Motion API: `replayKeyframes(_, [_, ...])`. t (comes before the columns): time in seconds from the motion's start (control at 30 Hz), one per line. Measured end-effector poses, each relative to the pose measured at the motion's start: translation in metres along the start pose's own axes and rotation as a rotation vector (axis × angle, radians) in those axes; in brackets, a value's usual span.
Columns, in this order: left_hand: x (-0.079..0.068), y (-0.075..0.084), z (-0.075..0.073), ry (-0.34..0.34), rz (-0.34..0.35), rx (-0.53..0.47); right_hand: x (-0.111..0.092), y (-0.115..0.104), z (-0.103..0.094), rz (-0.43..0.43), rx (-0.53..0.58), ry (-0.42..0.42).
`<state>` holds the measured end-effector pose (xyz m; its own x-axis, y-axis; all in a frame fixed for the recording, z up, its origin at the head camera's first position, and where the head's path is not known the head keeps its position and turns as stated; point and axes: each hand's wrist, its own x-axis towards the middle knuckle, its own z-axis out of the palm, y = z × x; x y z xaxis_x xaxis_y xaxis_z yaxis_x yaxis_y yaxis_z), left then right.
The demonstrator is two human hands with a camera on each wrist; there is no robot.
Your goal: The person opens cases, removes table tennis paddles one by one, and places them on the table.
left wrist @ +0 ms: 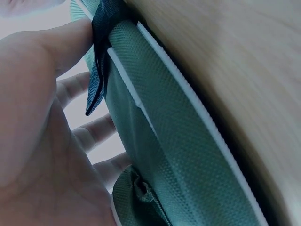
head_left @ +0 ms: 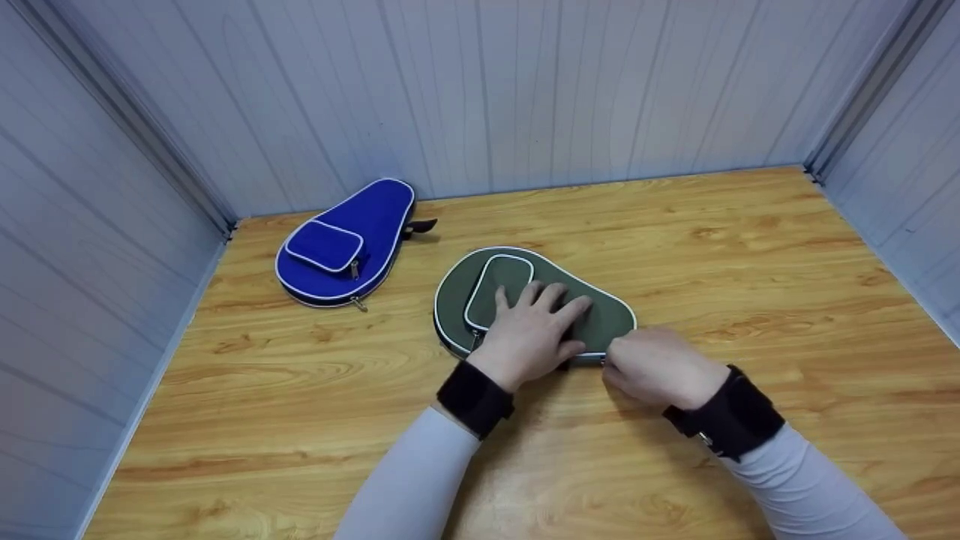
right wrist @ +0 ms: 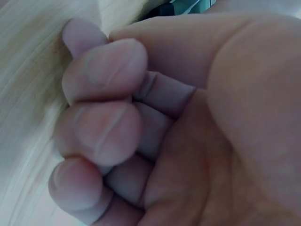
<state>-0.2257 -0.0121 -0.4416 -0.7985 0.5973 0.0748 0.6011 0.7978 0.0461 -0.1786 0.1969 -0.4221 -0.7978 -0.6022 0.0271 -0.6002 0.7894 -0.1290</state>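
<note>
From where I stood, the blue case [head_left: 375, 225] lay furthest left on the bench [head_left: 750, 300], at ten o'clock from the green case, its narrow end aimed at about one o'clock. No hand touched it, and a dark strap [head_left: 422, 226] stuck out at its two o'clock side.

Nearer the middle lay the green case [head_left: 600, 322], flat, pocket side up, narrow end toward nearly four o'clock. The left hand [head_left: 529, 337] rested across it with fingers spread wide, its thumb down at the six o'clock edge, against a black loop [left wrist: 99, 61].

Furthest right, the right hand [head_left: 664, 367] was bunched at the narrow end, fingers curled in, thumb and forefinger tip together. They seemed to pinch the zip pull, though the fingers hid it.

I took the step in hand to be working the zip while the left hand steadied the case; which way it was going, I couldn't tell. The next move, I judged, called for a firm pinch and a smooth draw along the seam, with the left palm bracing against the tug and its thumb clear of the zip's path.
</note>
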Motion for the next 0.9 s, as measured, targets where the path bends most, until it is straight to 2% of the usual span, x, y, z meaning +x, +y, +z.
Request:
replayKeyframes(0.27, [0.001, 0.002, 0.000, -0.019, -0.027, 0.038, 0.000, 0.001, -0.003, 0.012, 0.036, -0.036])
replayKeyframes(0.47, [0.000, 0.007, -0.001, -0.023, -0.015, 0.048, -0.004, 0.010, -0.019, 0.118, 0.115, -0.101])
replayKeyframes(0.63, [-0.001, 0.010, -0.013, -0.092, 0.061, 0.019, -0.012, 0.025, -0.032, 0.215, 0.076, -0.043])
replayKeyframes(0.77, [-0.002, 0.010, -0.025, -0.156, 0.140, -0.003, -0.011, 0.033, -0.033, 0.275, 0.043, 0.005])
replayKeyframes(0.9, [-0.006, 0.009, -0.031, -0.153, 0.213, -0.011, -0.006, 0.038, -0.031, 0.305, 0.028, 0.037])
